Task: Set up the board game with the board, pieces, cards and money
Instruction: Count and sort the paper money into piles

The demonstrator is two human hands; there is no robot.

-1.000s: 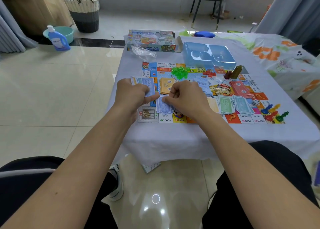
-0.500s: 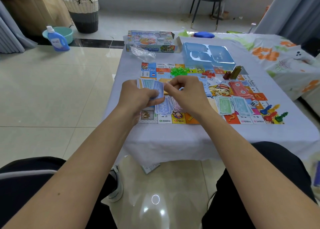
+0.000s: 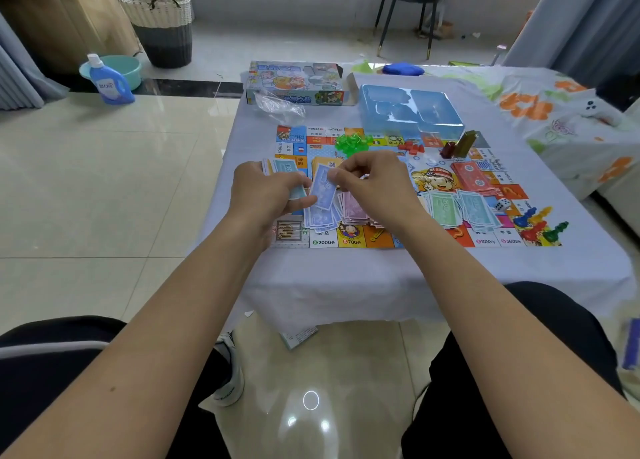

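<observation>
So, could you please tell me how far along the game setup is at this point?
Done: the board is open, with green houses, pawns, a die and several money piles laid out. In hand: the left hand holds a stack of notes; the right hand pinches a blue note above the blue pile. Left: sorting the remaining stack.

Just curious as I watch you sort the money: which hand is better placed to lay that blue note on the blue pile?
Probably the right hand. It already pinches the blue note just above the blue pile, while the left hand is busy gripping the stack.
</observation>
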